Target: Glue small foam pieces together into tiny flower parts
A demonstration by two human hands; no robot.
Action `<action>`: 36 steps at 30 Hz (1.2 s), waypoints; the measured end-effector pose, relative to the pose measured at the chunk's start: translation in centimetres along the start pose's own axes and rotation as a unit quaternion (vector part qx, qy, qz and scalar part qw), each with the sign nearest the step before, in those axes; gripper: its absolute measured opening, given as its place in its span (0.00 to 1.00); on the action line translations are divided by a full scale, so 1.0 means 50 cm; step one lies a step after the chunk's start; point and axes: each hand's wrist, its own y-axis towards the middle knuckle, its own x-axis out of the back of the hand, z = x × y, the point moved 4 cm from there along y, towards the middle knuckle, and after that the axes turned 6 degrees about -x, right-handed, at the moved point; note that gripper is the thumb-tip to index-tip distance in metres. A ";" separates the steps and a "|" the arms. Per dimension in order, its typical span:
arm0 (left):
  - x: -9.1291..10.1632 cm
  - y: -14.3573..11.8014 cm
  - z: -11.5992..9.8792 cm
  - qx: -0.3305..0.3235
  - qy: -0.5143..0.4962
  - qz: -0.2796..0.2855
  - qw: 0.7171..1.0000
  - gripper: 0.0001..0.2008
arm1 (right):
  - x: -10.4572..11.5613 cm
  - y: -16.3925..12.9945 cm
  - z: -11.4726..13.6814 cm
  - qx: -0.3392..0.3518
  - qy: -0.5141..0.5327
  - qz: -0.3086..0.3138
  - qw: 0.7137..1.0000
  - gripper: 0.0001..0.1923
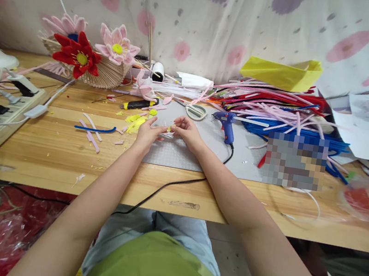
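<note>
Over the grey cutting mat (181, 158), my left hand (147, 135) and my right hand (188, 135) meet at the fingertips. Both are closed on a small bundle of thin white strands (168, 134) with a bit of yellow at its top. The fingers hide part of it, so its exact kind is unclear. Yellow felt-like scraps (134, 123) lie just left of my left hand. Behind my right hand rest white-handled scissors (195, 112). A blue glue gun (225, 125) stands on the mat to the right, apart from my hand.
Pink and red fuzzy-wire flowers (81, 57) stand at the back left. Coloured pipe cleaners (281, 104) are heaped at the back right. A black cord (162, 187) crosses the table's front. A power strip (5, 119) sits left; a black-and-yellow cutter (140, 104) lies behind the scraps.
</note>
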 end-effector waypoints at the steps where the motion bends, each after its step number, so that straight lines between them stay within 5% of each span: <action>1: 0.000 0.000 0.000 -0.001 0.000 -0.001 1.000 0.43 | 0.000 0.000 0.001 0.000 0.000 0.001 1.000 0.23; 9: 0.000 -0.001 -0.002 0.000 0.002 -0.018 1.000 0.46 | -0.002 -0.005 0.005 -0.006 -0.005 0.004 1.000 0.22; 21: -0.001 -0.002 -0.011 0.019 -0.022 0.020 0.999 0.37 | 0.002 -0.003 0.003 -0.006 0.002 -0.014 1.000 0.23; 36: 0.000 0.005 0.003 0.020 -0.010 0.004 1.000 0.47 | 0.000 -0.004 0.003 -0.003 -0.006 -0.009 1.000 0.22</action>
